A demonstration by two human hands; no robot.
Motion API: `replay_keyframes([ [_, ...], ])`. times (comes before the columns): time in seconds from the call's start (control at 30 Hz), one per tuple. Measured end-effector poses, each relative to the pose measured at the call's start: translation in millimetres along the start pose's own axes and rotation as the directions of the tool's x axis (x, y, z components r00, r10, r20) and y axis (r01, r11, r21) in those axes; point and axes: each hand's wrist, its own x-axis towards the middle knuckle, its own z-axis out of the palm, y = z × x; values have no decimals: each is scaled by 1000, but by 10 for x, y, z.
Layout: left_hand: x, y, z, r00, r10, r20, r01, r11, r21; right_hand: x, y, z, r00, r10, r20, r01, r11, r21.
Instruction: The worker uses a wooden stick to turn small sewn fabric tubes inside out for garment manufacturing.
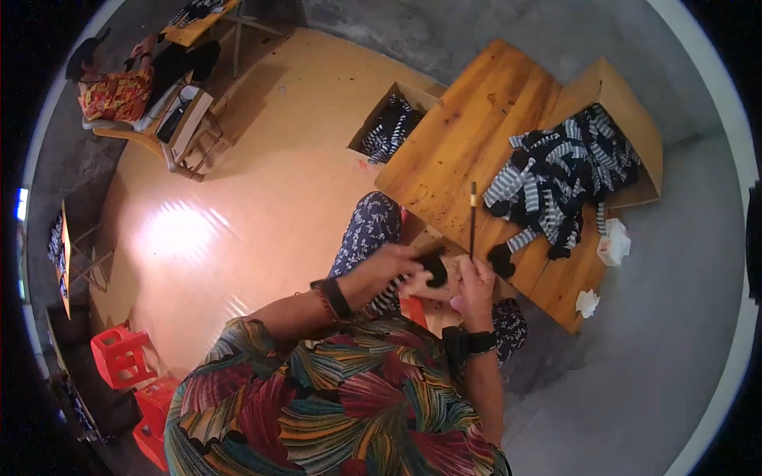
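Note:
In front of my lap, my left hand (389,268) grips a small sock-like fabric piece with a black end (433,268) and black-and-white stripes. The stripes show below the fingers. To its right, my right hand (474,290) is closed around a thin dark stick (473,220) with a yellow band near its top, pointing up and away from me. A heap of similar striped pieces (548,178) lies on the wooden table (444,151) beyond my right hand, spilling out of a cardboard box (647,151). One piece with a black end lies close to the right fist.
A second cardboard box (432,99) with striped pieces stands on the floor beyond the table. White crumpled paper (587,303) lies at the table's right edge. Red stools (123,355) stand at lower left. Another person (115,95) sits at the far left near a small table.

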Motion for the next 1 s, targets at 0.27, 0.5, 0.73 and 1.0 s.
replay_keyframes([
  [0.27, 847, 1323, -1132, 850, 511, -132, -467, 844, 264, -19, 224, -549, 950, 235, -203, -168, 939, 300],
  [0.5, 1234, 912, -1789, 650, 505, -569, -138, 814, 565, -62, 632, -1028, 898, 183, -401, -116, 976, 185],
  [0.73, 571, 46, -1769, 828, 194, -526, -83, 970, 227, -18, 716, -1299, 912, 28, -408, -81, 990, -113],
  [1.0, 259, 429, -1005, 816, 350, -460, -184, 912, 368, 329, 765, -1125, 931, -137, -338, -68, 846, -529],
])
